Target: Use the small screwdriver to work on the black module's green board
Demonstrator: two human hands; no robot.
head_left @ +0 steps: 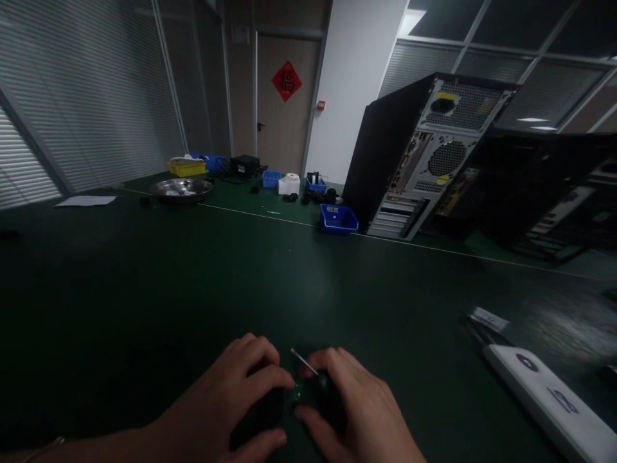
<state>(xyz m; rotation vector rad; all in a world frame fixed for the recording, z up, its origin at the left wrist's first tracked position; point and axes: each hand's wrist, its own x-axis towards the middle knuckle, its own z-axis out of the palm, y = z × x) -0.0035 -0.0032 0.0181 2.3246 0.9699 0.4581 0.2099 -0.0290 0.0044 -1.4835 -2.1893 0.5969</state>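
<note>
At the bottom middle, my left hand (245,386) is closed around a dark, rounded object (263,411), with its fingers over the top and its thumb below. Close beside it, my right hand (354,405) grips another dark piece (330,402). A thin pale metal rod (304,361) sticks out of that piece toward the upper left. Between the two hands a small shiny green part (299,390) shows, perhaps a circuit board. Dim light and the fingers hide the exact kind of both dark pieces, and whether they are joined.
A white device (549,399) with a cable lies at right on the dark green table (193,283). Farther back stand a black computer tower (400,148), a blue bin (339,220), a metal bowl (180,191) and a yellow tray (187,168).
</note>
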